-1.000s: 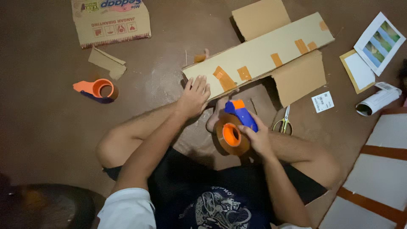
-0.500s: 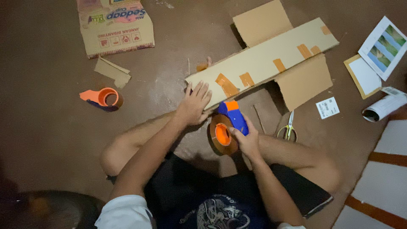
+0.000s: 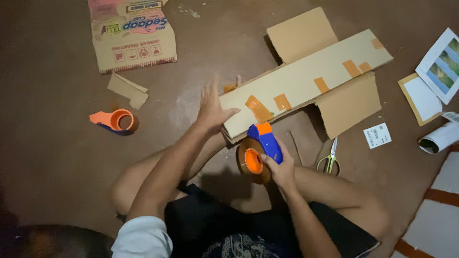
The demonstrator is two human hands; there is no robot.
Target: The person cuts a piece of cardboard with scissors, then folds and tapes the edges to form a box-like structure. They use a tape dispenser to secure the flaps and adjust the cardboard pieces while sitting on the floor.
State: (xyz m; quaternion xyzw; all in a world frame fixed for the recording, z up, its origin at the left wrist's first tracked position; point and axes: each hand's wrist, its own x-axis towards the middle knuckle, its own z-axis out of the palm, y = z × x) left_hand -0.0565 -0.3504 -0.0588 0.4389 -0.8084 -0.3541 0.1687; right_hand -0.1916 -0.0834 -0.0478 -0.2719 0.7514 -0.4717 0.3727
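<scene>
A person sits on a brown, dull floor [image 3: 57, 181], legs folded, seen from above. The largest thing before them is a long, flat cardboard box [image 3: 306, 81], pale tan and matte, lying slantwise from the centre toward 2 o'clock; its loose flaps stick out at 12 and at 4 o'clock, and short strips of glossy orange-brown tape [image 3: 282, 102] patch its top face. At 11 o'clock lies a flattened printed carton [image 3: 131, 36], its lower edge ragged, with a small torn cardboard scrap [image 3: 127, 89] just below it.

The left hand [image 3: 213, 107] hangs with its fingers spread wide and holds nothing, palm over the near end of the long box; whether it touches the card cannot be told, as the hand is blurred. The right hand [image 3: 282, 167] is closed around the blue plastic handle of a tape dispenser [image 3: 258, 153], which carries a round roll of brown tape on an orange hub; it sits just below the box's near end, slightly right of centre and above the person's lap.

At 9 o'clock, well apart from both hands, a second tape dispenser [image 3: 117, 122], orange with a dark edge, lies on the floor. At 3 o'clock are white sheets with colour pictures [image 3: 442, 64], a rolled paper [image 3: 437, 138] and a small white label [image 3: 377, 135]. Smallest, a pair of scissors [image 3: 330, 160] with yellow-green handles lies beside the right forearm.
</scene>
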